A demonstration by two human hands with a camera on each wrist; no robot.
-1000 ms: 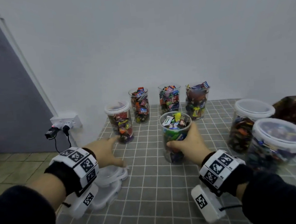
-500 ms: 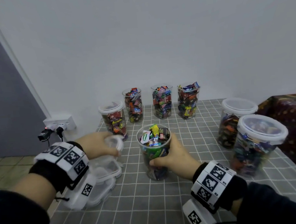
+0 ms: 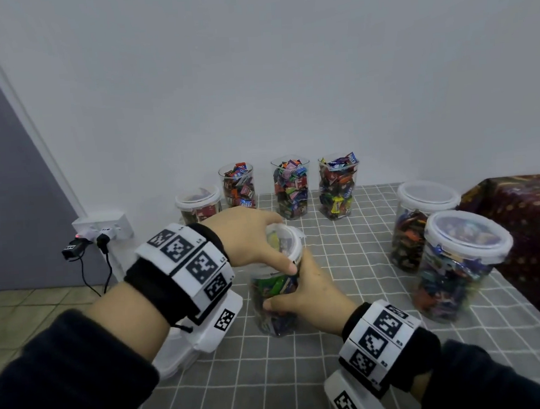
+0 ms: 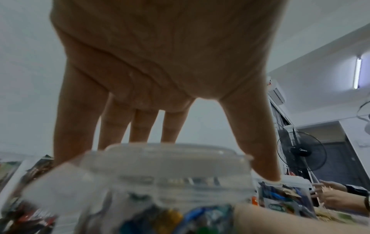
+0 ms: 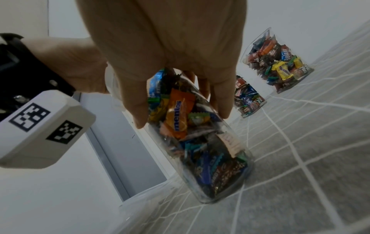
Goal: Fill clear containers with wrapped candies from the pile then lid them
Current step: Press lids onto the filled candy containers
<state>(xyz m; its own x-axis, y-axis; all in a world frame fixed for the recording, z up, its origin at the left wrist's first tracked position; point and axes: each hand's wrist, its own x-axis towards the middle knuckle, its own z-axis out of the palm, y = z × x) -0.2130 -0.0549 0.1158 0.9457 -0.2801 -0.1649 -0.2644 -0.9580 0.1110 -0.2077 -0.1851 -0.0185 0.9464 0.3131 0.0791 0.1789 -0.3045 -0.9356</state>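
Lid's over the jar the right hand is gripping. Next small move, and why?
Probably press the lid straight down until it seats. The left hand holds it by the edge on the mouth of the filled container, and the right hand grips the container's wall, bracing it on the table. Whether the rim is already snapped on cannot be told.

A white wall socket (image 3: 103, 228) with two black plugs (image 3: 87, 244) beside the checked bench (image 3: 290, 378); a black standing fan (image 4: 301, 152) behind.
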